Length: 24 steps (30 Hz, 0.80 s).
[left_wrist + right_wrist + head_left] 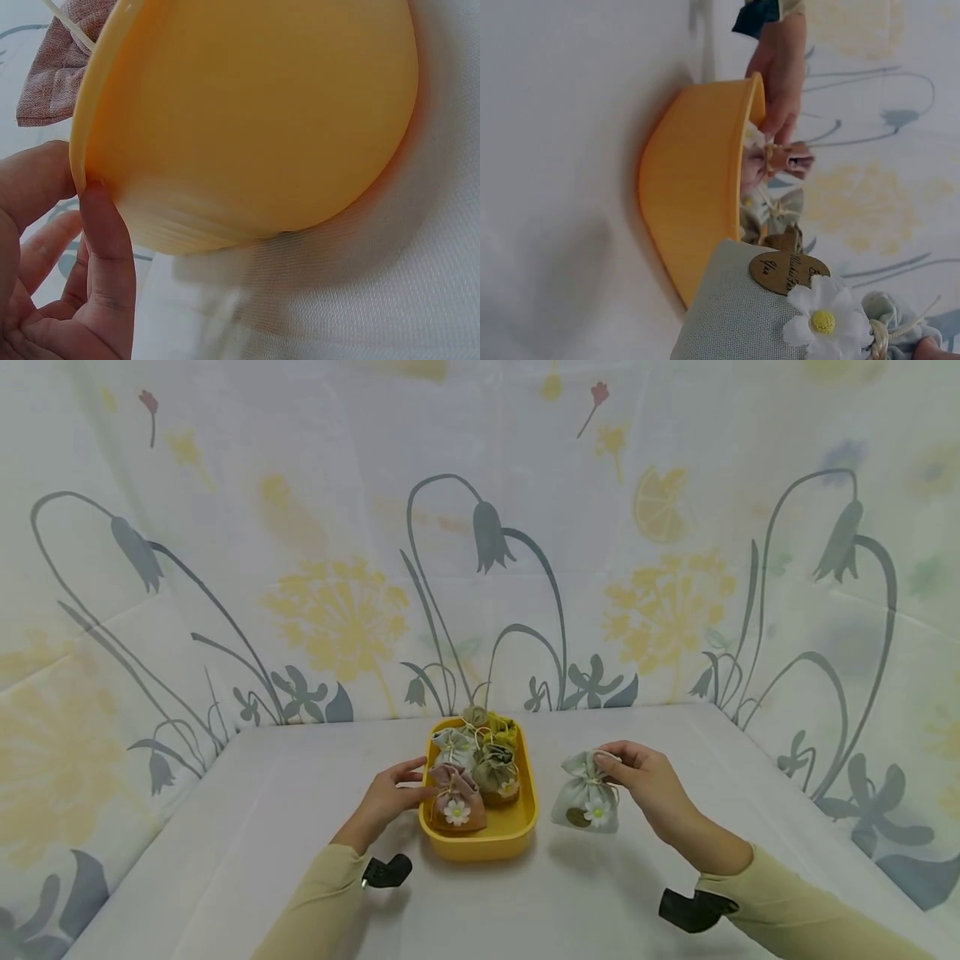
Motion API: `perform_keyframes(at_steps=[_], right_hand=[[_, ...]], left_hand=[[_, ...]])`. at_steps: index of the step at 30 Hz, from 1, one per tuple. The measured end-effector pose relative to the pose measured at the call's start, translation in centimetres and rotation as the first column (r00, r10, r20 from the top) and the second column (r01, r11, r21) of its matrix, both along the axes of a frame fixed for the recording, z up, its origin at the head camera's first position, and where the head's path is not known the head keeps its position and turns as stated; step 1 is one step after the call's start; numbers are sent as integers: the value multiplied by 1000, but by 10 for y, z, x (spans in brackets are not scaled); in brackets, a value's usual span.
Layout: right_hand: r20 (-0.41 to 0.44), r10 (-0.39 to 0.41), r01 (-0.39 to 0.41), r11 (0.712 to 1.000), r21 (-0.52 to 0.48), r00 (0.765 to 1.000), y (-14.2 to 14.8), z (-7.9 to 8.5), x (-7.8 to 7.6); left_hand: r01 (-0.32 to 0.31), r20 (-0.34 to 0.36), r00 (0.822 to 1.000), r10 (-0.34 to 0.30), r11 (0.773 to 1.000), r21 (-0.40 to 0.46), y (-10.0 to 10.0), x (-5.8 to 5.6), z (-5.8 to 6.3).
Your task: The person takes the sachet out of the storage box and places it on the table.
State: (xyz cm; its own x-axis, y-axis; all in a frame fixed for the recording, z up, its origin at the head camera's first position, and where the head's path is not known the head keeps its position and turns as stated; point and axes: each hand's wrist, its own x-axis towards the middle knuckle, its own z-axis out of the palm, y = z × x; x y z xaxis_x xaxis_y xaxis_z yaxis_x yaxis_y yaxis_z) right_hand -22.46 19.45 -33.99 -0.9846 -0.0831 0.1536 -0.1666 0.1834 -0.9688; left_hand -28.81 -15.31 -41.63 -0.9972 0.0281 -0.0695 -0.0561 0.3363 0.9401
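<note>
My right hand (647,777) pinches the gathered neck of a pale grey-green drawstring pouch (577,789), held upright to the right of a yellow tub (480,850). A white daisy (825,322) and a round brown tag (780,271) decorate its front. At the tub's left side, my left hand (386,797) grips the rim between thumb and finger, as the left wrist view shows. Inside the tub stand several pouches: a dusty pink one (456,806) with a daisy in front, an olive one (497,774), a pale one (453,745) and a yellow-green one (501,727) behind.
A white cloth covers the table (315,768). Behind it hangs a curtain (480,635) printed with grey bellflowers and yellow blooms. Black camera mounts (387,871) sit at both wrists, below the sleeves' cuffs.
</note>
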Motion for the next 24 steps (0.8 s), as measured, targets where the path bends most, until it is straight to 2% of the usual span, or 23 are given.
perform_keyframes(at_steps=[13,19,24], right_hand=[[-15,-59,59,998,10,998,7,-6,-36],[-17,-65,65,998,3,998,5,-9,-52],[-30,-59,58,998,-16,998,3,-13,-71]], left_hand=[[-1,-2,1000,1,1000,-2,1,0,2],[-2,5,1000,2,1000,19,1,1,3],[-8,12,1000,7,1000,15,0,2,4]])
